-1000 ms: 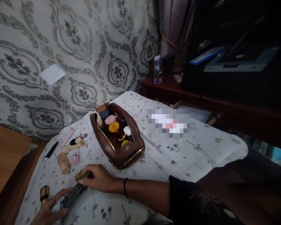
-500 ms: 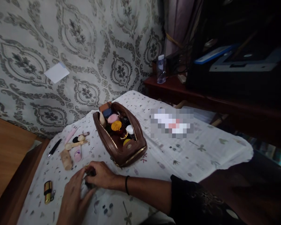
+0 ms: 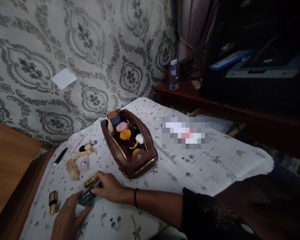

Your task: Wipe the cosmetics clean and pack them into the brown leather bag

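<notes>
A small dark greenish glass bottle (image 3: 85, 198) lies tilted low over the cloth between my hands. My right hand (image 3: 110, 187) pinches its dark upper end between thumb and fingers. Around the bottle's other end, my left hand (image 3: 68, 213) has its thumb and forefinger apart, with cloth showing in the gap; whether a fingertip touches the glass is unclear. Just beyond the bottle is a short gold cylinder (image 3: 89, 181), close to my right fingertips. An open brown leather toiletry bag (image 3: 115, 155) stands past my hands, holding an amber-topped bottle (image 3: 126, 135) and several other cosmetics.
Left of the bag lie a beige tube (image 3: 72, 170), a small pink bottle (image 3: 84, 165), a wooden-handled brush (image 3: 83, 153), a black pen-like item (image 3: 60, 157) and a gold-and-black tube (image 3: 53, 202). A clear water bottle (image 3: 174, 76) stands on the red-brown desk (image 3: 162, 87). A blurred patch covers something at right.
My left hand has drawn back left and down, uncovering the glass bottle and the gold cylinder. My right hand stays nearly in place. The view has shifted slightly.
</notes>
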{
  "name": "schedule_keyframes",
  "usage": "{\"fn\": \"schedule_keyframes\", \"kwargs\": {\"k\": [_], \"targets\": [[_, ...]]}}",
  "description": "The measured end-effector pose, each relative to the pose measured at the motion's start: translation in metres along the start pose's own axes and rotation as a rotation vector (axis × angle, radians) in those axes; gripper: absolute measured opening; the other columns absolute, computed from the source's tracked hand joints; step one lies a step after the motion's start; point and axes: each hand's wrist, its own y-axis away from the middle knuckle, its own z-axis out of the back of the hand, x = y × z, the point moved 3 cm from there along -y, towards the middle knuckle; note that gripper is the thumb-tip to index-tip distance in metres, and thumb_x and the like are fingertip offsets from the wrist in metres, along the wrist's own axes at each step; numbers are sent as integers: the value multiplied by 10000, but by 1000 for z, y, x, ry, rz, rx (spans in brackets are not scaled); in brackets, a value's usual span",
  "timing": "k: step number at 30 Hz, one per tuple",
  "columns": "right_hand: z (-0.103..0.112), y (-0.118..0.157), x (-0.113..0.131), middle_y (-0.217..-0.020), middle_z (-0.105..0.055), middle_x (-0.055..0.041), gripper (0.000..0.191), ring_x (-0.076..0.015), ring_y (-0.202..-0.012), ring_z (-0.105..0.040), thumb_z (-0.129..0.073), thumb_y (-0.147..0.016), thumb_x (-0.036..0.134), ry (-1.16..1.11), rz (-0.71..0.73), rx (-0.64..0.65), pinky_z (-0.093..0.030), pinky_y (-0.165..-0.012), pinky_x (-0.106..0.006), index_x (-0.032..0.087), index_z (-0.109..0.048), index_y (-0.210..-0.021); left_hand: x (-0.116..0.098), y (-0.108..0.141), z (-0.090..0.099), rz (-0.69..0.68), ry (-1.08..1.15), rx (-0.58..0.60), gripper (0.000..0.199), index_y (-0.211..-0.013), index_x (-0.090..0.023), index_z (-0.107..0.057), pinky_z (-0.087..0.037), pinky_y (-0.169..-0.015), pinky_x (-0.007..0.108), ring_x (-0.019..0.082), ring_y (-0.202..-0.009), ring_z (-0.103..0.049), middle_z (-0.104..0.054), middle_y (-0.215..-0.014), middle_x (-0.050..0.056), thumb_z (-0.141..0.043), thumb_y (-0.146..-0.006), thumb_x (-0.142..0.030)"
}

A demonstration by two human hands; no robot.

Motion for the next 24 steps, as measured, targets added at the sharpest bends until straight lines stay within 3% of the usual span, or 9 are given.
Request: {"fn": "schedule_keyframes", "kwargs": {"k": [4,9,12,17,20,24], "targets": [[-3,-3,-3,-800,-661,16,111,-125,-720,-565,-719,-727,175,-47,63,-12,-405,-655,-211,188,-667,-824,15,3,4,82,145,77,517,-1071,-225,-653,-589,-841,416,306,-977,-716,-755,-1052,75,-677,-721,-605],[-2,-5,-5,-918,-668,-8,316,-141,-787,-579,-754,-639,116,-10,165,-4,-450,-720,-233,188,-699,-941,14,-2,8,188,268,96,505,-1050,-224,-654,-588,-866,417,309,-967,-724,-771,-1019,48,-711,-679,-561],[-1,-7,-6,-886,-658,-4,276,-123,-738,-579,-738,-657,113,-93,127,-5,-460,-684,-222,178,-708,-924,11,0,9,203,343,116,509,-1060,-235,-660,-582,-884,411,309,-968,-725,-777,-1016,31,-730,-656,-536],[-4,-5,-4,-688,-575,57,167,-70,-490,-538,-682,-774,198,-438,-68,157,-411,-480,-179,160,-656,-934,11,14,23,272,443,-61,523,-1048,-248,-666,-560,-901,418,320,-990,-700,-763,-1011,24,-726,-636,-564],[-4,-2,-1,-600,-512,79,145,-62,-435,-517,-666,-825,278,-451,-90,181,-354,-421,-161,158,-606,-879,9,18,35,348,467,-133,482,-970,-244,-672,-574,-787,394,312,-902,-698,-754,-944,29,-668,-673,-624],[-4,0,-1,-565,-504,82,233,-52,-403,-510,-649,-860,363,-407,-82,199,-305,-391,-150,166,-539,-799,0,11,46,443,461,-249,504,-925,-223,-664,-538,-669,347,264,-761,-663,-706,-781,24,-442,-833,-667]]}}
